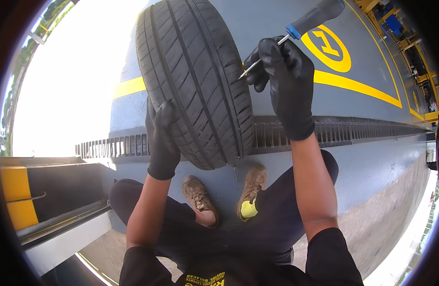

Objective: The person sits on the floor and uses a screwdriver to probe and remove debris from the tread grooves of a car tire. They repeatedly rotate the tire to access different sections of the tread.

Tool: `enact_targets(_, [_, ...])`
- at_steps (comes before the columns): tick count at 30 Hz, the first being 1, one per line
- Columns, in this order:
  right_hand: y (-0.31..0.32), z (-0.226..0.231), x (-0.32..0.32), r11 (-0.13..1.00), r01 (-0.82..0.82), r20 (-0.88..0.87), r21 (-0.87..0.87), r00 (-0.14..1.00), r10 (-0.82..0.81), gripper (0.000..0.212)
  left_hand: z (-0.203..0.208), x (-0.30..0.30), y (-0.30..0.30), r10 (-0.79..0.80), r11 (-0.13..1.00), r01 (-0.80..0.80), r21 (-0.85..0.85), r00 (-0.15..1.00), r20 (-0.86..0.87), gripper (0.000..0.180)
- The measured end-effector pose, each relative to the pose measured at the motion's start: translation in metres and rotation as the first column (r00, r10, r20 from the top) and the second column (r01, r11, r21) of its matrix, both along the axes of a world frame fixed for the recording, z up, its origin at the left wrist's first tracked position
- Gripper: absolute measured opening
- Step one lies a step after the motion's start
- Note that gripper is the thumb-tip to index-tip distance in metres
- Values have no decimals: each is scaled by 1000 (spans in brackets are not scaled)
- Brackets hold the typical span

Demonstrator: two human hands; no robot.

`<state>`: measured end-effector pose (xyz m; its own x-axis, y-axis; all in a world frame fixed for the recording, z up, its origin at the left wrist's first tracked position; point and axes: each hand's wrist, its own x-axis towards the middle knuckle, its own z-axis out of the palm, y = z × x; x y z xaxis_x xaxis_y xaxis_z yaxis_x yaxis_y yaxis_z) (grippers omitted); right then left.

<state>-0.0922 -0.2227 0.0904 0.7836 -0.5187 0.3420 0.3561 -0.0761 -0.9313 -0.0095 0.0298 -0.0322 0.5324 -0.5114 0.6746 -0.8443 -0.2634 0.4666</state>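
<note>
A black tyre (193, 81) stands on its tread in front of me, its grooved face turned my way. My left hand (163, 138), in a black glove, grips the tyre's left edge, thumb on the tread and the other fingers hidden behind the sidewall. In my gloved right hand (288, 78) is a screwdriver (315, 21) with a grey and blue handle. Its thin metal shaft runs down between my fingers and thumb, and the tip meets or nearly meets the tread near the right shoulder; I cannot tell if it touches.
A dark floor grating (324, 131) crosses behind my shoes (252, 188). Yellow lines and a round yellow floor marking (326, 47) lie beyond on grey floor. At left stands a black and yellow metal structure (62, 195). Yellow racks (419, 52) line the far right.
</note>
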Motion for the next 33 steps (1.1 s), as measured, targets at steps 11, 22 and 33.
enact_targets(11, [2,-6,-12,991,-135,-19,14,991,135,25,9,-3,-9,-22,1000,26,16,974,-227,40])
enact_targets(22, [20,-8,-10,999,-36,54,-13,998,37,31,39,-23,-25,-122,984,56,-167,899,-421,47])
enact_targets(33, [25,-23,-13,874,172,211,-455,974,-82,15,19,-15,-11,-22,999,19,-30,995,-93,38])
